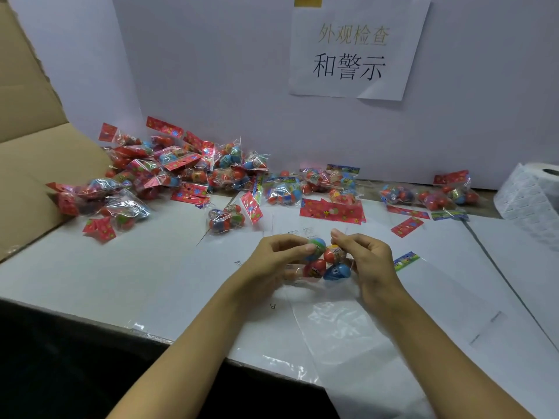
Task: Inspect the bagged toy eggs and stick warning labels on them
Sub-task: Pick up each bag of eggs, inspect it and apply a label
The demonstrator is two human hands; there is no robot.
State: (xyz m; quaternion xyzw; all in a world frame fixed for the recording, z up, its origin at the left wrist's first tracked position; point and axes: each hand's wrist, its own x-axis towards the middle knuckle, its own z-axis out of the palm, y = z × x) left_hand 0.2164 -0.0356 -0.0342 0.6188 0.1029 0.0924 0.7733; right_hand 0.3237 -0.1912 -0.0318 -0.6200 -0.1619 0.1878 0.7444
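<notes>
From the head view, both hands meet over the middle of the white table; the left hand has its grip closed on a bag of toy eggs, fingertips pinching the green and blue egg; the right hand also has its grip clamped on the same bag, on the orange egg side; the bag is held just above the table; a big pile of bagged eggs lies far left near a cardboard box; a paper sign hangs on the wall; a white roll stands at the right.
</notes>
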